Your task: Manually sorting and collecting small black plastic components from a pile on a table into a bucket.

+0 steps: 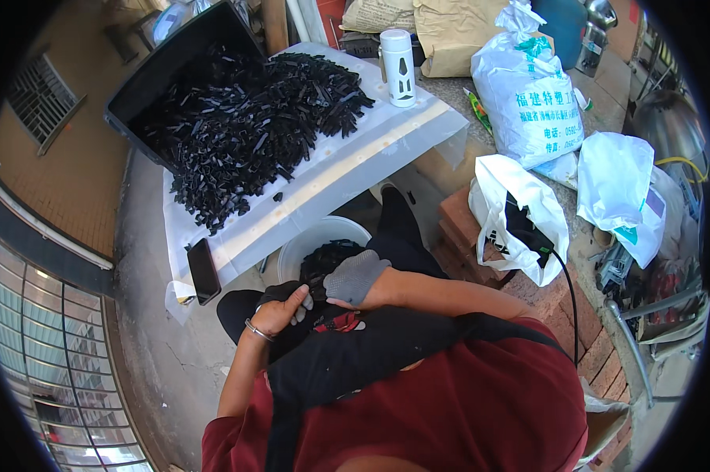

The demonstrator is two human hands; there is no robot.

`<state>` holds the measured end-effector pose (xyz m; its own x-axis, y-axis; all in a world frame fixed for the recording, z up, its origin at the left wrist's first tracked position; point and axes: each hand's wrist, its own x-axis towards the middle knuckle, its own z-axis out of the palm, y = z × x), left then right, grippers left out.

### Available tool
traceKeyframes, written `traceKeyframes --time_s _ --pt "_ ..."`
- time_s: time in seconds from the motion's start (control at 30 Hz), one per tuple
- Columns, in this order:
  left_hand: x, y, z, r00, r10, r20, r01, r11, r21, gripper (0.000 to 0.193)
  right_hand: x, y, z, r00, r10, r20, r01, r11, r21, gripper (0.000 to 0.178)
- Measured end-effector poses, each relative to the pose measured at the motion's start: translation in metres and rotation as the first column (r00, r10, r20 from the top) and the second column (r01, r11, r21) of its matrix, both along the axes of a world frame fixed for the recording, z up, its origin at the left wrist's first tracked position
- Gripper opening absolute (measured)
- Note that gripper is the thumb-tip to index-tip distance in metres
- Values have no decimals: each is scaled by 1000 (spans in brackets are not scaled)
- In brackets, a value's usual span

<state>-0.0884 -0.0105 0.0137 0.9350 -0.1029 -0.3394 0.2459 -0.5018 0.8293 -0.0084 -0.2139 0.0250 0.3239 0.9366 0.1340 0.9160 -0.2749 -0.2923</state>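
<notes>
My left hand (276, 313), with a metal bracelet at the wrist, is closed in front of my lap. Its thumb is bare, and dark and grey glove fabric covers other fingers. Close to it, my right hand (356, 278) wears a grey knitted glove, its fingers curled toward the left one. Whatever lies between the fingers is too small or hidden to make out. Just beyond the hands stands a white bucket (290, 250) with black pieces (331, 256) inside. On the table, a large heap of small black strips (268, 130) spills from a tilted black bin (130, 126).
The table (315, 193) has a white plastic cover. A dark phone (204, 271) lies at its near left corner, and a white bottle (398, 69) stands at its far right. Rightward are a full white sack (528, 106), an open white bag (492, 185) and bricks (459, 224).
</notes>
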Motion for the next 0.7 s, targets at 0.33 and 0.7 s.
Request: traceKeyframes --time_s 0.33,0.7 --pt "-11 -1 -13 996 -39 -75 37 999 -20 38 -8 -9 6 999 -54 -4 53 993 -105 25" --pt "-5 34 -32 860 290 419 -409 884 228 25 46 7 -96 935 -254 -249 189 948 -257 21"
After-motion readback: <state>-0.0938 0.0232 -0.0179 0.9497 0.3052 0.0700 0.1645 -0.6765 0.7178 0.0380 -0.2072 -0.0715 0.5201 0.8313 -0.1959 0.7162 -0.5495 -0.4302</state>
